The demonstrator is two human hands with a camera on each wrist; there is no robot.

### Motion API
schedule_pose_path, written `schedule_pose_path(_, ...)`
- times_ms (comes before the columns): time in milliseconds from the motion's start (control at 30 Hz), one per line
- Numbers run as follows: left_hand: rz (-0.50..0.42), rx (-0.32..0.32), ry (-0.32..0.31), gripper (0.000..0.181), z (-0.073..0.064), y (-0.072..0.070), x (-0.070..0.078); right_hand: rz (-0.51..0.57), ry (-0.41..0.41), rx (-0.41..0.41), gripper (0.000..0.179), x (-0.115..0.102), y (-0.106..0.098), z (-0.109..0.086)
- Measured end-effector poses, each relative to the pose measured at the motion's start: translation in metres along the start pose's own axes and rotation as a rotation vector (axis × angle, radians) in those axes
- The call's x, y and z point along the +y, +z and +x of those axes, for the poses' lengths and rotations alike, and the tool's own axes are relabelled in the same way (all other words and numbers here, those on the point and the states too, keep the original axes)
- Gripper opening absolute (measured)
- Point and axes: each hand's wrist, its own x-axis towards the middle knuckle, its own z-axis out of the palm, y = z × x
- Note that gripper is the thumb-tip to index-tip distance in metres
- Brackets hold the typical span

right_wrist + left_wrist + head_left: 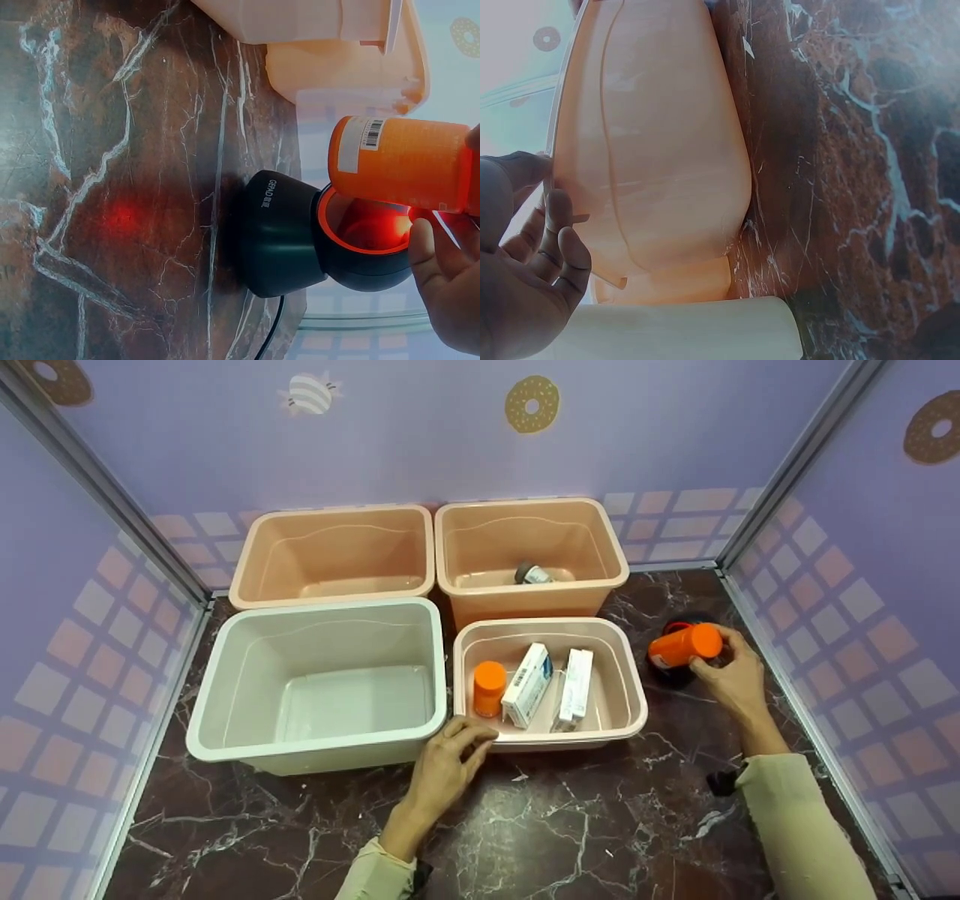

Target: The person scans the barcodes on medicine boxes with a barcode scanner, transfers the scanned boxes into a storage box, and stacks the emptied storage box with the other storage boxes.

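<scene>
My right hand (735,673) holds an orange bottle (684,646) by its cap end. The bottle is tilted over a black barcode scanner (281,232), whose red-ringed window glows beside it; a barcode label shows on the bottle in the right wrist view. With thumb and fingers, my left hand (444,757) pinches the near rim of the small pink bin (634,712), close to its left corner. Inside that bin stands another orange bottle (490,688). Two white medicine boxes, one box (527,685) and a narrower box (575,684), lean beside it.
A grey-white bin (352,705) stands left of the pink one. Behind are two peach bins: the left bin (330,556), and the right bin (529,536) with a small dark-capped bottle (533,574) inside. Purple panels enclose the dark marble-patterned table (570,817). A cable (271,326) trails from the scanner.
</scene>
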Motion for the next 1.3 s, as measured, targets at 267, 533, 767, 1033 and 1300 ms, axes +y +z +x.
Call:
schedule_pose_path(267, 0.002, 0.001, -0.005, 0.012, 0.001, 0.000, 0.001, 0.062, 0.022, 0.037, 0.056, 0.001, 0.000, -0.002)
schedule_pose_path(533, -0.005, 0.005, -0.001, 0.012, 0.001, 0.000, 0.000, 0.038, 0.031, 0.083, 0.053, 0.006, 0.000, -0.004)
schedule_pose_path(767, -0.016, 0.010, 0.013, 0.011, 0.001, 0.000, 0.000, 0.052, 0.060, 0.109, 0.054, 0.006, 0.001, -0.007)
schedule_pose_path(1033, -0.020, 0.002, -0.001, 0.012, 0.001, 0.000, 0.000, 0.020, 0.046, 0.154, 0.053, 0.006, 0.002, -0.013)
schedule_pose_path(1300, -0.024, 0.000, -0.004, 0.013, 0.001, 0.000, -0.001, 0.011, 0.062, 0.184, 0.054, 0.011, 0.009, -0.018)
